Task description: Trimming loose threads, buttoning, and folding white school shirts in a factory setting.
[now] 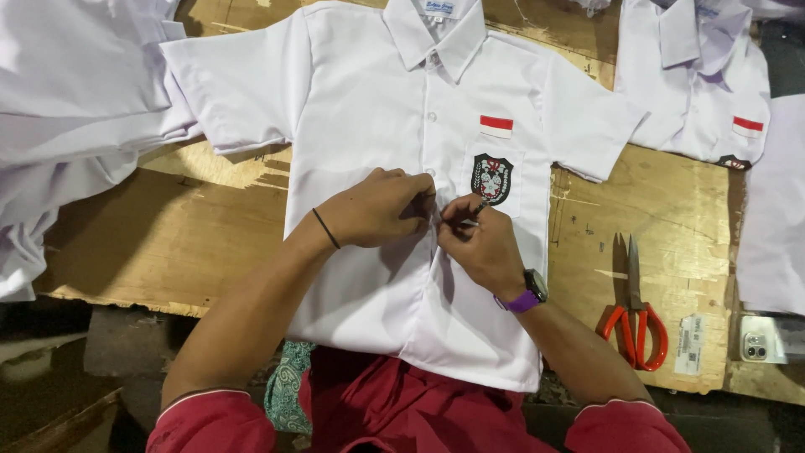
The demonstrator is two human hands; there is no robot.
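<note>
Folded white garments (75, 109) lie piled at the far left of the wooden tabletop (193, 243). Next to them, in the middle, a white short-sleeved shirt (377, 101) is spread flat, collar far, hem hanging over the near edge. The left hand (377, 208), a black band at its wrist, rests on the button placket with its fingers (419, 197) curled and pressed down, pinching the cloth at the front opening. Touching it, the right hand (480, 243), a purple-strapped watch at its wrist, has its fingers (457, 214) pinched together at the same spot, just below the crest badge (491, 179) on the pocket; what they grip is too small to tell. The step in hand looks like work on a button or thread at mid-placket, and the next move would call for holding the cloth taut. Red-handled scissors (635, 315) lie to the right, then a phone (759, 337), with another white shirt (696, 75) at far right.
</note>
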